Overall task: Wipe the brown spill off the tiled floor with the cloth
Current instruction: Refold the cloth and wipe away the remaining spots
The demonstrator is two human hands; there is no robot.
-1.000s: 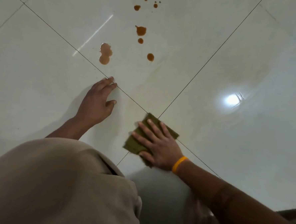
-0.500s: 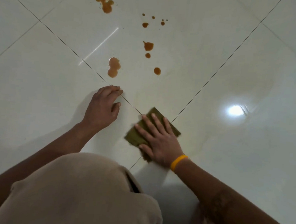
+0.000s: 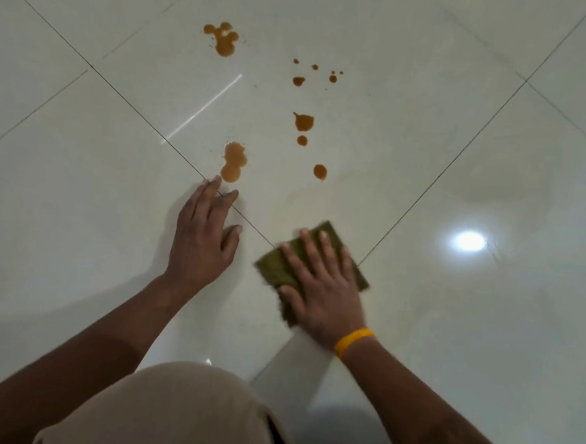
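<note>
Right hand: fingers spread flat, pressing the folded olive-green cloth onto the glossy white tiled floor at a grout crossing.
Left hand: flat on the floor, fingers straight, holding nothing.
Brown spill: puddles and drops beyond both hands, apart from the cloth; nearest puddle just past the left fingertips.
Wrist: yellow band on the right.

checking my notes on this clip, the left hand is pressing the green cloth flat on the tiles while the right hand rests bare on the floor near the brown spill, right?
Not quite: the hands are swapped. In the head view, the right hand presses the green cloth flat on the tiles, and the left hand rests bare on the floor near the brown spill.
</note>
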